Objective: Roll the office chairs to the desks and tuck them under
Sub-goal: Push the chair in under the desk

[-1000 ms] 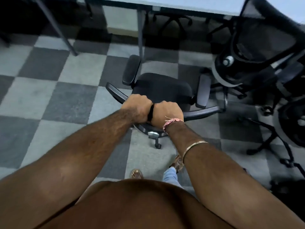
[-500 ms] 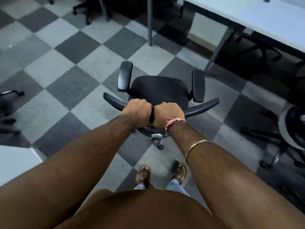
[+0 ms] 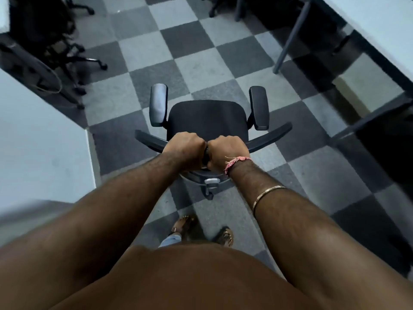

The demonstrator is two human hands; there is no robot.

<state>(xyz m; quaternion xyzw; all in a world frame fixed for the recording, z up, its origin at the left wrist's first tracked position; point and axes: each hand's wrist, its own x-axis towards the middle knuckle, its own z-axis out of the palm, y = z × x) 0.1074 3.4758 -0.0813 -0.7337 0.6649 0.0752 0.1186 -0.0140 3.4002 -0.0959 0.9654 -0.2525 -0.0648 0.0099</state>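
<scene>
at the left edge, a white desk [image 3: 33, 139], a parked chair [image 3: 55, 41] in the upper left. centre frame, the black office chair [image 3: 207, 121] faces away; left hand [image 3: 185, 148] and right hand [image 3: 228, 151] grip its backrest top side by side. open checkered floor [image 3: 190, 52] lies ahead; another desk [image 3: 368, 25] runs along the upper right.

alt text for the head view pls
Both hands, left hand and right hand, grip the top of an office chair's backrest on a checkered carpet. White desks stand at left and upper right.
</scene>
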